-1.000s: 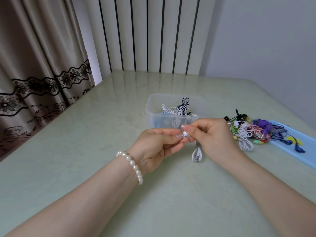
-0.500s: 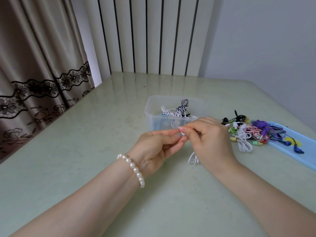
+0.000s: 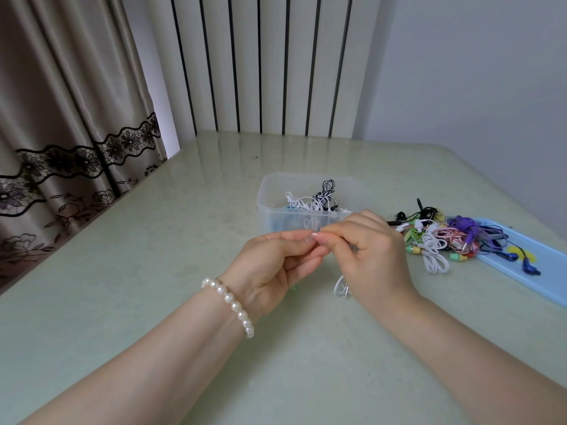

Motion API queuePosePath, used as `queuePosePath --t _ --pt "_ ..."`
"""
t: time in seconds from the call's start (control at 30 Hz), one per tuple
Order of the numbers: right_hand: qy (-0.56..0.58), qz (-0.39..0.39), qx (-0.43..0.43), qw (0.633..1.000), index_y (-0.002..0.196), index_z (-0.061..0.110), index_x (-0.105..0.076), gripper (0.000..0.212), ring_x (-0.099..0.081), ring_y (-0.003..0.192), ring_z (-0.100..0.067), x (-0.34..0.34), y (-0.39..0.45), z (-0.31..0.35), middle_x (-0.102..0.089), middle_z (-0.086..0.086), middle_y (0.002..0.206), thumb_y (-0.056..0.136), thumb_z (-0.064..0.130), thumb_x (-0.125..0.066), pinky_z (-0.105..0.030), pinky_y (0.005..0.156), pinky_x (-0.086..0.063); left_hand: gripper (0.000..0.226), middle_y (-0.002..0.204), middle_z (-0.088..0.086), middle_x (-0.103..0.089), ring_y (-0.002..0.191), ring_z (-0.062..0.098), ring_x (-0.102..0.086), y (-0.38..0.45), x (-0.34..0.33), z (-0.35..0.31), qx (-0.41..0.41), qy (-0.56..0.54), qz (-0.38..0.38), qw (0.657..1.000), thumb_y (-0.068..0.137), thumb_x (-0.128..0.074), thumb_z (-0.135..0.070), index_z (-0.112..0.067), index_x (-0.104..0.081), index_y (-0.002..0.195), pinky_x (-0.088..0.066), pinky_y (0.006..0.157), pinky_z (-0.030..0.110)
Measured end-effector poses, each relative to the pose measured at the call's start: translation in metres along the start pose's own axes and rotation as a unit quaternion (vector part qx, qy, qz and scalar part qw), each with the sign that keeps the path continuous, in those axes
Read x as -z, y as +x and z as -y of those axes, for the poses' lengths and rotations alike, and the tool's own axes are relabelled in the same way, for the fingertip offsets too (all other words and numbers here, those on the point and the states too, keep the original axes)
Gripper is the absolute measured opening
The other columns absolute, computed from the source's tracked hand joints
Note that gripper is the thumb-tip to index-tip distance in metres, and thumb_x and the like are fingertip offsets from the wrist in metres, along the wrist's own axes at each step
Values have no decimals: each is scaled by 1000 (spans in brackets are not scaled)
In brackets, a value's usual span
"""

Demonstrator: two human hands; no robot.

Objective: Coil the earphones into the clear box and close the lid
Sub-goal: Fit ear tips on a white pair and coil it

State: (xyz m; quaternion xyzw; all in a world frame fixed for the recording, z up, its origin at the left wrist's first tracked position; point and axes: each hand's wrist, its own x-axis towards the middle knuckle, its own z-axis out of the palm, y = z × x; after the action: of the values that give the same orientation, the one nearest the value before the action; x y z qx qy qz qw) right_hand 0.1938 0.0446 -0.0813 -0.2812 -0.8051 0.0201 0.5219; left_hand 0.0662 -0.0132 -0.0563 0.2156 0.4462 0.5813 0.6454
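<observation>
**Two hands pinch a white earphone cable in front of a clear box**

Head view, looking down over a pale green table point(image 3: 129, 302). Both forearms reach in from the bottom edge and the hands meet near the middle, above the table.

The left hand point(image 3: 270, 265) has its thumb and fingers point(image 3: 296, 237) curled together, pinching something small at the tips. The right hand point(image 3: 372, 256) mirrors it, its fingers point(image 3: 329, 237) curled and pinching at the same spot, so the two sets of fingertips touch. What they hold between them is hidden, but a loop of white cable point(image 3: 340, 286) with a metal plug hangs below the right hand, close over the table. A pearl bracelet point(image 3: 230, 302) circles the left wrist.

Just behind the hands stands the clear box point(image 3: 267, 207), open, with no lid on it. Inside lie tangled earphones point(image 3: 316, 200), white ones and a black-and-white striped pair.

To the right of the box, a pile point(image 3: 435, 240) of more earphones lies on the table: white, pink, green, purple and black. The pile spills onto a light blue tray point(image 3: 546, 277) at the right edge, where a blue pair rests.

At the back, a beige curtain point(image 3: 70, 133) with dark lace trim hangs on the left, beside a white panel point(image 3: 264, 62) with black vertical stripes. No writing or brand marks can be read anywhere.
</observation>
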Motion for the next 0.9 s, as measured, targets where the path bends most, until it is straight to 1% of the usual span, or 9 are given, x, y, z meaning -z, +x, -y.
queuePosePath --t 0.07,0.1,0.2,0.27,0.37,0.57,0.67,0.73,0.9 --pt "34 15 -5 999 69 11 -71 20 -46 62 -12 1 1 1 -58 1 55 80 23 -60 -22 62 -38 12 68 9 -71 58 10 -69 0 1 -1 5 1 6 1000 83 -53 5 -1 -64 85 -56 56 18" --pt "73 24 -37 996 68 12 -71 19 -49 61 -11 3 1 1 -60 0 56 80 23 -61 -20 62 -39 12 70 9 -71 59 10 -69 0 1 -1 7 1 11 1000 83 -54 4 -1 -64 86 -56 56 18" --pt "237 56 -215 946 62 12 -68 20 -55 52 -4 6 4 4 -65 0 55 81 20 -67 -16 58 -42 13 75 11 -72 62 12 -70 0 1 -2 2 -5 19 1000 82 -54 5 0 -63 91 -56 57 19" --pt "272 54 -270 922 57 12 -64 27 -50 44 -2 7 6 4 -59 3 47 84 16 -62 -13 53 -39 12 73 12 -72 61 13 -70 -1 1 -3 -7 -9 16 1000 81 -55 6 -1 -62 88 -57 56 20" --pt "303 41 -304 903 53 13 -60 33 -45 41 -1 8 8 4 -54 5 42 86 17 -59 -11 50 -37 11 69 10 -71 60 12 -69 -1 0 -3 -14 -8 21 1000 79 -56 7 -2 -62 83 -56 56 20" --pt "351 44 -375 857 58 9 -65 31 -47 46 -10 10 10 4 -54 0 45 85 23 -58 -14 48 -39 8 62 8 -69 55 11 -67 1 -1 1 -31 23 33 999 68 -62 1 -3 -65 75 -55 53 19" --pt "373 65 -392 838 49 17 -66 34 -46 46 -11 12 13 5 -52 -2 44 80 28 -59 -15 49 -37 3 56 8 -65 49 11 -62 2 -2 3 -84 69 32 994 59 -65 -5 -6 -67 61 -53 50 18" --pt "374 82 -395 835 46 17 -65 32 -45 48 -15 14 14 7 -50 -2 43 72 35 -60 -21 54 -37 1 53 7 -64 47 11 -60 2 -3 3 -132 104 31 985 55 -68 -9 -8 -68 55 -52 49 18" --pt "383 94 -417 819 44 16 -62 32 -41 50 -18 17 15 9 -47 -1 41 71 33 -61 -30 60 -34 10 56 8 -66 47 11 -60 1 -5 6 -252 181 13 951 59 -73 -7 -1 -66 62 -52 52 20"
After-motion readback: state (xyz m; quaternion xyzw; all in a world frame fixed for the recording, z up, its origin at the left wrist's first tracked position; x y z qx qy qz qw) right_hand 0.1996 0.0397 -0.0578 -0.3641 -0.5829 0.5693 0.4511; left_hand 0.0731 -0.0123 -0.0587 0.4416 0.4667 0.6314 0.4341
